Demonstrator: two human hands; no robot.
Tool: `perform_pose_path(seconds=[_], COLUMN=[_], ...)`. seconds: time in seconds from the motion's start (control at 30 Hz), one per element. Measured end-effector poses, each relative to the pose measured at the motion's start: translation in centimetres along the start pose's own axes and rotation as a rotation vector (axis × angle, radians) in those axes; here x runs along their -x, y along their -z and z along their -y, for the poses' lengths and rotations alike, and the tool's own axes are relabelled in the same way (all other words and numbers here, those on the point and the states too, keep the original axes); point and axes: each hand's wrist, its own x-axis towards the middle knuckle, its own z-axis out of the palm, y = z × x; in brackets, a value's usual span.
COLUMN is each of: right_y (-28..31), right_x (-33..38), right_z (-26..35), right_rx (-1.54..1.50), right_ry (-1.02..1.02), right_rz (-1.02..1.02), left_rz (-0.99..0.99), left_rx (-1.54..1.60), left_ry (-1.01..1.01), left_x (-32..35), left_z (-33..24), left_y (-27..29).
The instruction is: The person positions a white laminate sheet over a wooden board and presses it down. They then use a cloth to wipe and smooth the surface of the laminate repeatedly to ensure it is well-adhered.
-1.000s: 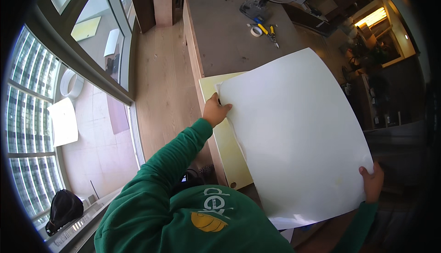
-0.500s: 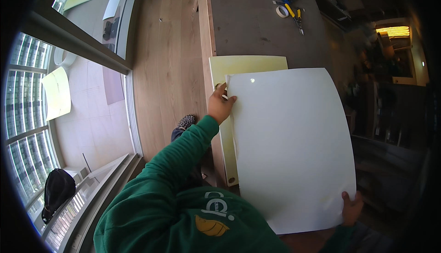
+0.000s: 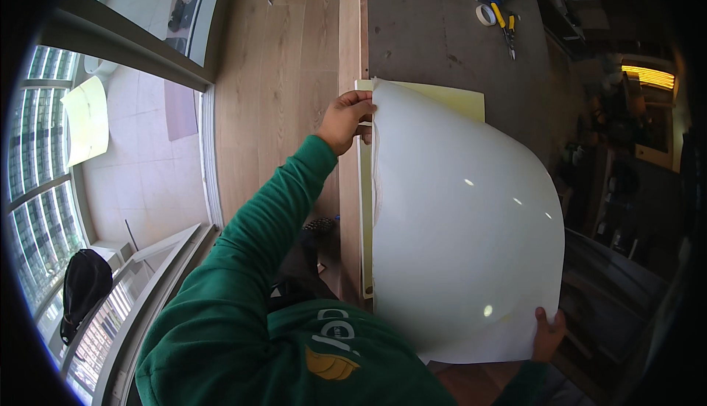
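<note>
A large white flexible sheet (image 3: 464, 236) bows upward over a pale yellow board (image 3: 460, 98) on the workbench. My left hand (image 3: 343, 121) pinches the sheet's far left corner between thumb and fingers, close to the board's left edge. At the near right corner, my right hand (image 3: 548, 334) grips the sheet, thumb on top and the other fingers mostly hidden underneath. Most of the board lies hidden below the sheet; its far strip and a narrow left strip show.
Beyond the board, a tape roll (image 3: 485, 15) and yellow-handled pliers (image 3: 502, 23) lie on the dark benchtop (image 3: 420, 30). A wooden rail (image 3: 352, 45) edges the bench's left side. Left of it are wood flooring (image 3: 276, 96) and a glazed door frame (image 3: 208, 155).
My left hand has moved the sheet's far left corner farther away, nearly over the board's far left corner. The sheet bows more strongly. My right hand keeps its grip.
</note>
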Motion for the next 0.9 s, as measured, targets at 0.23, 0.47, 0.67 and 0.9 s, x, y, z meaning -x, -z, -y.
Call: perform_pose_path(seconds=[0.23,0.47,0.67,0.9], right_y=[1.5,2.1,1.1,1.6], right_x=[-1.9,-2.8,-1.7,0.0], right_z=[-1.3,-2.6,2.4,4.6], right_rx=[0.001,-0.027,-0.095,-0.017], right_ry=[0.073,-0.004,-0.027,0.036], right_rz=[-0.074,0.018,0.075,0.019], left_rz=[0.344,0.286,0.073,-0.086], left_rx=[-0.001,-0.297,-0.707,-0.956], left_ry=[0.083,0.071,-0.036,-0.134], left_x=[-0.8,2.2,2.4,0.1], left_z=[-3.0,-5.1,-2.7,1.8], left_y=[-0.8,-1.1,0.3,1.4])
